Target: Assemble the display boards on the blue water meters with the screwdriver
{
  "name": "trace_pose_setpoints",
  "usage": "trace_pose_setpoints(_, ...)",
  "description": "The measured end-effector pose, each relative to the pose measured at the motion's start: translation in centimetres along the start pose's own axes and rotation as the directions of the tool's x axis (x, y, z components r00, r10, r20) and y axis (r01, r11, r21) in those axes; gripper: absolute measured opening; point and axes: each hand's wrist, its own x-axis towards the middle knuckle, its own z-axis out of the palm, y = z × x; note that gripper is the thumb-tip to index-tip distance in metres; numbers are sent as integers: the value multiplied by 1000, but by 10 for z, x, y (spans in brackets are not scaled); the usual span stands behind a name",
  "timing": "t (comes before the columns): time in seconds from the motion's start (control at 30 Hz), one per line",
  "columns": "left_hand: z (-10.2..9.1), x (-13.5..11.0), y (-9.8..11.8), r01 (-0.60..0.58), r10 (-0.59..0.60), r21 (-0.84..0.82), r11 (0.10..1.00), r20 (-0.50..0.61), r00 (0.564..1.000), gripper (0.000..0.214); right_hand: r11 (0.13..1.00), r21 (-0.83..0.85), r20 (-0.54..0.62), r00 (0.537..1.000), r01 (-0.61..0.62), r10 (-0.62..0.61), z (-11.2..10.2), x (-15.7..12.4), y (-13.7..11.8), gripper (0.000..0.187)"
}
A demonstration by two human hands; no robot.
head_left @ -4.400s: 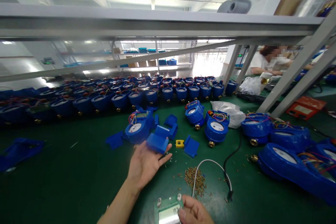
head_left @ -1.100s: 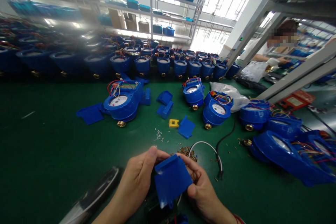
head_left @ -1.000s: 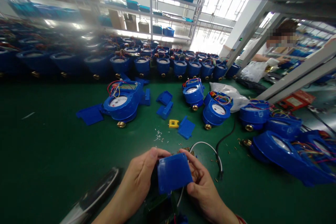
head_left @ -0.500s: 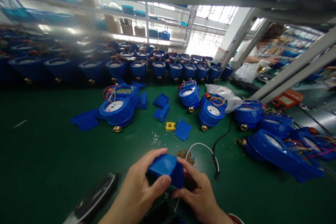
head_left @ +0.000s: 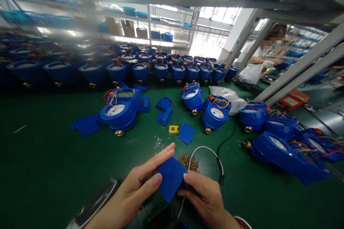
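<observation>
Head view: our left hand (head_left: 134,195) and right hand (head_left: 208,200) clamp a blue cover (head_left: 170,179). It is flat, square, over the tabletop's (head_left: 53,171) near edge.

Two bare hands show along the bottom edge of the frame. The left hand (head_left: 131,195), at lower centre-left, joins a bare forearm (head_left: 107,217) that is uncovered right down to the frame's edge. Its fingers (head_left: 153,161) are long and slim, and the thumbnail is short, rounded and plain. The right hand (head_left: 208,198) lies at lower centre-right. At its wrist, close to the bottom edge, sits a thin red band (head_left: 242,222) with a pale strip along its upper rim. The frame cuts off the arm beyond it.
</observation>
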Motion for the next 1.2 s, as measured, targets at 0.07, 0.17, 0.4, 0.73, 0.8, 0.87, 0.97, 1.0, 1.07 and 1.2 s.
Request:
trace_pose_setpoints(0.07,7,-1,1,4,-3,36,999,-16,1000,54,998,-10,74,996,58,-57,-2,-1,1,61)
trace_pose_setpoints(0.17,15,5,-1,77,-69,58,995,-137,988,52,990,-32,208,970,138,-129,-6,-4,-2,58)
trace_pose_setpoints(0.4,13,15,1,161,-135,80,984,-267,954,47,895,-308,383,903,322,-193,-23,-4,-9,49)
trace_pose_setpoints(0.73,0,8,11,-32,-111,-476,879,-270,956,24,960,-202,109,979,193,-174,-16,7,-18,57)
trace_pose_setpoints(0.8,-2,9,11,-71,-93,-557,827,-261,961,20,998,-9,-14,998,-66,65,-9,12,-23,48)
trace_pose_setpoints(0.87,0,11,10,-97,-64,-581,808,-250,966,20,910,261,30,945,-321,325,-1,21,-28,45)
trace_pose_setpoints(0.97,8,12,3,-170,3,-562,809,-285,958,28,649,527,266,832,-548,487,9,34,-35,50)
trace_pose_setpoints(1.0,10,12,0,-205,29,-548,811,-311,950,29,593,583,294,824,-556,485,11,38,-37,51)
trace_pose_setpoints(1.07,11,10,-6,-266,77,-508,819,-362,929,28,528,678,263,839,-512,476,13,42,-40,52)
trace_pose_setpoints(1.2,5,4,-6,-276,127,-412,868,-353,927,22,373,754,349,811,-541,470,8,45,-44,40)
